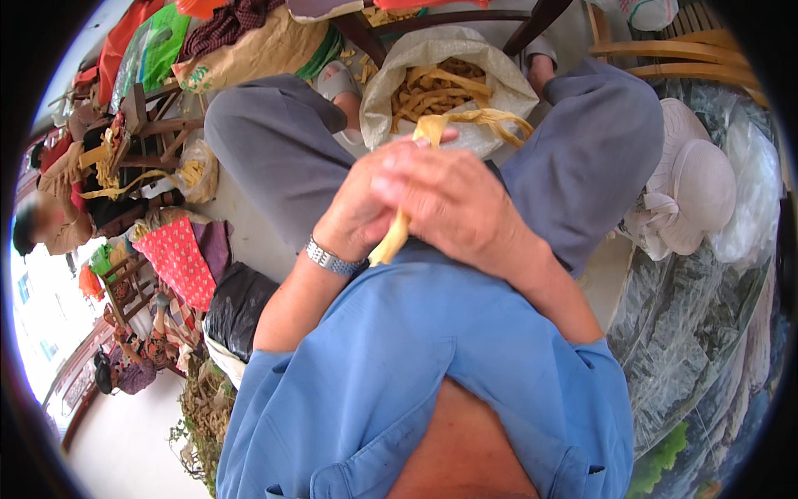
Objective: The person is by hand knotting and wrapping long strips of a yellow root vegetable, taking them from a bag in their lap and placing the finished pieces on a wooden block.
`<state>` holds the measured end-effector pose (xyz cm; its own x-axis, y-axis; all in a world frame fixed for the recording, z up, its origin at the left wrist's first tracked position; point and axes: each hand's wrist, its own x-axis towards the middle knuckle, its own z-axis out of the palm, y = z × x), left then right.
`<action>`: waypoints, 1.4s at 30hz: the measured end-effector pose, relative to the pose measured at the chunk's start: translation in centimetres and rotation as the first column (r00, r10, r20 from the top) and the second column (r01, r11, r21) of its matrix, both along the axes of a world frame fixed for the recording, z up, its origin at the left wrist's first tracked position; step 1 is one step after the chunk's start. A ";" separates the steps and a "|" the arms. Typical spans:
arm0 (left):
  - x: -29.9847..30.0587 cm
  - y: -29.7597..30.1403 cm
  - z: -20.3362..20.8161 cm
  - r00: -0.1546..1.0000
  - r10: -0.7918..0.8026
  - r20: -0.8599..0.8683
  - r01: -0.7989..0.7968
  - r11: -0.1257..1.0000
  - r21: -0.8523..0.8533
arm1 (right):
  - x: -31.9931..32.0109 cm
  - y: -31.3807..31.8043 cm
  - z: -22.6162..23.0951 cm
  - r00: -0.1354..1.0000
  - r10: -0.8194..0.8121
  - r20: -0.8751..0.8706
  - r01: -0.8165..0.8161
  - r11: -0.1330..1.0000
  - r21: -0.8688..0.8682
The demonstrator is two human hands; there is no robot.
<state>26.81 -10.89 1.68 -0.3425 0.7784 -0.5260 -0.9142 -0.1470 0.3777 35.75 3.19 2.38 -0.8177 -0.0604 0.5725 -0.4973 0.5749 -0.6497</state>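
Observation:
My left hand (pixel 351 204), with a metal watch on its wrist, and my right hand (pixel 459 206) are closed together in front of my lap. Between them runs a pale yellow, flat fibrous strip (pixel 392 239). One end pokes out below my palms, and the other comes up past my fingers and trails off to the right over the sack. My right fingers overlap the left ones and hide much of the grip. Just beyond, between my knees, an open white woven sack (pixel 378 100) holds a heap of similar yellow-brown strips (pixel 440 87).
A wooden stool (pixel 362 37) stands behind the sack. On the right lie a pale sun hat (pixel 702 187) and clear plastic sheeting (pixel 690 341). To the left are a black bag (pixel 238 308), a red patterned cloth (pixel 176 259) and other people seated, one handling yellow strips.

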 end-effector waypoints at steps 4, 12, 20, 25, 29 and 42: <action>0.2 0.0 -0.4 0.995 0.098 0.010 -0.099 0.993 0.070 | 0.0 0.8 -1.2 0.999 -0.041 -0.015 0.041 0.999 0.007; 0.6 -0.2 0.4 0.998 0.057 0.015 -0.055 0.992 -0.114 | 0.5 -0.1 -0.5 0.997 0.040 -0.059 -0.041 0.999 -0.010; 1.2 -0.2 1.6 0.919 -0.110 -0.379 0.093 0.994 -0.063 | 0.0 -0.5 1.2 0.988 0.148 0.033 -0.127 0.923 -0.363; 1.8 -1.6 2.5 0.676 -0.376 -0.633 0.284 0.927 -0.246 | 0.4 -0.1 2.5 0.946 0.120 0.301 0.073 0.826 -0.559; 1.2 -1.2 3.1 0.531 -0.630 -0.566 0.411 0.776 -0.479 | 0.7 0.3 2.4 0.790 0.170 0.589 0.317 0.709 -0.630; -0.9 -2.8 2.6 0.068 -0.546 -0.835 0.033 0.838 -0.545 | 1.1 1.4 -2.3 0.468 0.493 0.733 0.416 0.609 -0.675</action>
